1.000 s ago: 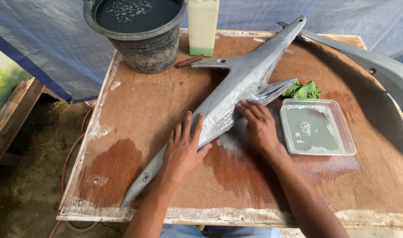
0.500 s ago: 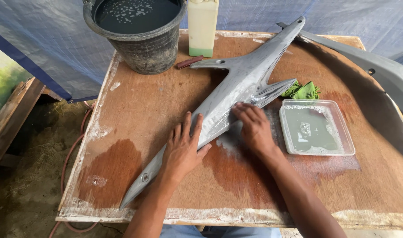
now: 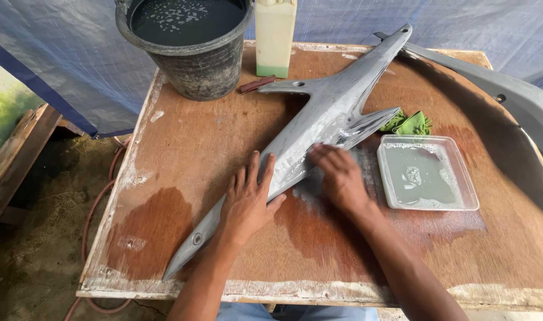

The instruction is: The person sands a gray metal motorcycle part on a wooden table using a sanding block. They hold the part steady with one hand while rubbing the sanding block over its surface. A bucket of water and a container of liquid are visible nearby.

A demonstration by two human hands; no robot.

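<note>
Flat-palmed, our left hand (image 3: pixel 247 199) pins the long grey forked plastic panel (image 3: pixel 319 128) on the wet plywood table (image 3: pixel 182 148); our right hand (image 3: pixel 340 175) rubs its middle, fingers together. Midsection looks wet-sanded, ends seemingly left.

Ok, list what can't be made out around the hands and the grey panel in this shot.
Head view only:
- Anything under the right hand: its palm covers that spot on the long grey panel.
- The second grey panel: cut off by the right edge.
- The tall pale container: top cut off by the upper edge.
- The black bucket: dark, foamy water hides its bottom.
- The left hand covers part of the panel's edge.
</note>
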